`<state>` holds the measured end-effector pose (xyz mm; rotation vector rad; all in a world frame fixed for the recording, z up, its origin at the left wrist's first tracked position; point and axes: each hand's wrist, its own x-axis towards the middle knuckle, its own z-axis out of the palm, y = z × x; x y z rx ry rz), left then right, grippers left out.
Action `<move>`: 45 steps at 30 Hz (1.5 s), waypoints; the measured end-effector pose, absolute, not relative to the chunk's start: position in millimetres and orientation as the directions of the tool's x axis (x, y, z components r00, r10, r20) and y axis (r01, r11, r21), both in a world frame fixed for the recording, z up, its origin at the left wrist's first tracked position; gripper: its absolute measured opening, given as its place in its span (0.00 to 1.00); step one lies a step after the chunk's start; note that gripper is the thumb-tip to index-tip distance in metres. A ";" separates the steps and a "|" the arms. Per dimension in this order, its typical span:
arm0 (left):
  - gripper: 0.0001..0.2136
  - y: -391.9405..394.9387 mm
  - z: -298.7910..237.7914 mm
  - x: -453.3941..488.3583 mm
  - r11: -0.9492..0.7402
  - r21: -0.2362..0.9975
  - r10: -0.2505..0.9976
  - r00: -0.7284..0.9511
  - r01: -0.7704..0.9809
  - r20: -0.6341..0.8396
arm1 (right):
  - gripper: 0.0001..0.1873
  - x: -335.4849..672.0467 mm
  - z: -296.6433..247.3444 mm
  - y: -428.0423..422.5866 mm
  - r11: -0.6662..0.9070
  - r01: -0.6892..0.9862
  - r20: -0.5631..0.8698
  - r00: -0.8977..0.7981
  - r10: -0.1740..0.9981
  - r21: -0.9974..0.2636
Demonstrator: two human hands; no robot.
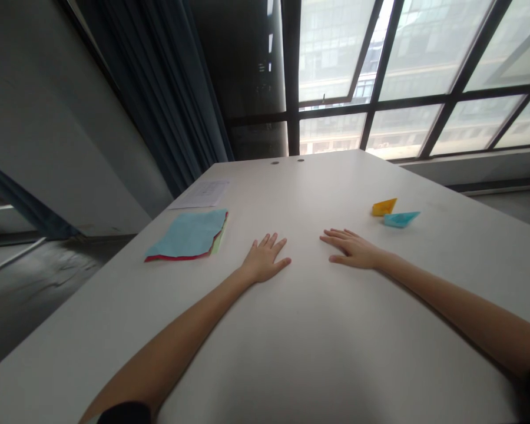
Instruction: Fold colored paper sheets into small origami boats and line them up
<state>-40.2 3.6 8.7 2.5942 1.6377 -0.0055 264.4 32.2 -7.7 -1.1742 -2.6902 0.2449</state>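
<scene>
My left hand [265,259] lies flat on the white table [318,330], palm down, fingers spread and holding nothing. My right hand [351,248] rests flat a little to its right, fingers stretched out and empty. A stack of coloured paper sheets [189,235], light blue on top with red and green edges showing, lies to the left of my left hand. Two folded paper boats sit beyond my right hand: an orange paper boat [384,206] and a light blue paper boat [400,219], side by side.
A white printed sheet [202,194] lies behind the coloured stack near the table's left edge. Two small round holes [287,161] mark the far table edge. Dark curtains [168,94] and large windows [401,70] stand behind the table.
</scene>
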 end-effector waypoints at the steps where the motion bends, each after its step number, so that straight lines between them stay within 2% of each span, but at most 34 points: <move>1: 0.32 3.6 8.9 -40.3 -0.428 0.062 0.901 0.431 0.902 -0.045 | 0.36 264.4 -7.5 32.0 0.672 0.704 0.114 -0.666 0.737 -0.231; 21: 0.32 3.9 7.4 -41.8 -0.424 0.087 0.902 0.429 0.901 -0.050 | 0.35 263.1 -8.2 34.0 0.669 0.706 0.138 -0.657 0.741 -0.233; 27: 0.24 14.1 17.9 -48.9 -0.426 0.081 0.905 0.426 0.901 0.021 | 0.34 264.3 -11.2 36.5 0.681 0.696 0.153 -0.665 0.731 -0.227; 29: 0.23 26.8 31.1 -66.2 -0.360 0.062 0.930 0.353 0.931 0.101 | 0.34 264.2 -11.6 36.9 0.683 0.697 0.149 -0.668 0.729 -0.218; 32: 0.24 49.5 50.7 -111.3 -0.106 0.009 0.975 0.102 0.994 0.198 | 0.34 263.1 -11.2 36.5 0.679 0.704 0.141 -0.665 0.733 -0.208; 35: 0.32 68.1 58.0 -164.7 0.126 -0.009 0.991 -0.125 0.992 0.036 | 0.34 261.9 -9.9 35.6 0.674 0.708 0.141 -0.660 0.737 -0.212; 37: 0.35 76.4 55.3 -193.4 0.158 -0.005 0.980 -0.158 0.987 -0.124 | 0.34 261.8 -9.1 35.1 0.675 0.705 0.143 -0.661 0.737 -0.217; 39: 0.34 81.6 50.3 -211.8 0.131 0.030 0.972 -0.122 0.991 -0.200 | 0.34 262.3 -8.6 34.9 0.675 0.705 0.142 -0.661 0.737 -0.218; 45: 0.32 83.9 47.7 -221.3 0.168 0.107 0.979 -0.153 0.980 -0.133 | 0.34 264.3 -8.0 34.6 0.667 0.713 0.140 -0.653 0.744 -0.215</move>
